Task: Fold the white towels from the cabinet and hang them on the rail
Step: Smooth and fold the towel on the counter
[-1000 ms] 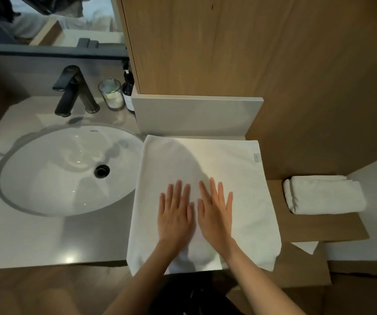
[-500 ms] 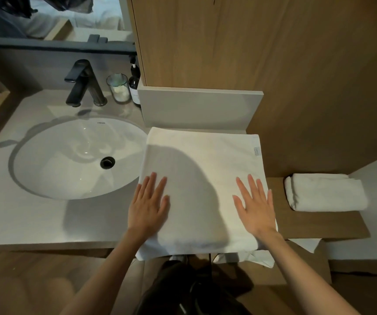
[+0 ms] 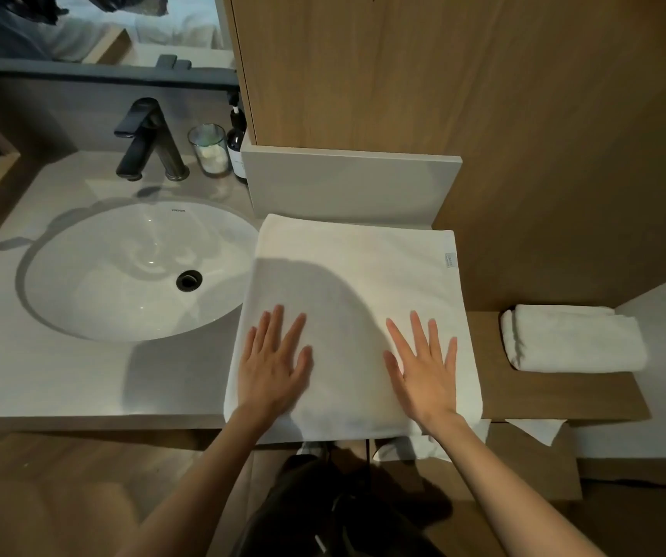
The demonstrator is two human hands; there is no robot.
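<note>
A white towel (image 3: 357, 275) lies spread flat on the counter to the right of the sink, its near edge hanging over the counter front. My left hand (image 3: 273, 363) presses flat on its near left part, fingers straight and spread. On the near right part my right hand (image 3: 424, 365) lies flat the same way. A second white towel (image 3: 572, 339), folded into a thick bundle, rests on the wooden shelf (image 3: 556, 396) to the right. No rail is in view.
The white sink basin (image 3: 130, 271) with a black tap (image 3: 146, 138) fills the left of the counter. A glass jar (image 3: 209, 148) and a dark pump bottle (image 3: 238, 144) stand behind it. A grey upstand (image 3: 347, 186) and wooden wall panel (image 3: 444, 74) rise behind the towel.
My hands slid apart from the towel's middle to its left and right edges, then came a little way back inward. The towel lies flatter.
</note>
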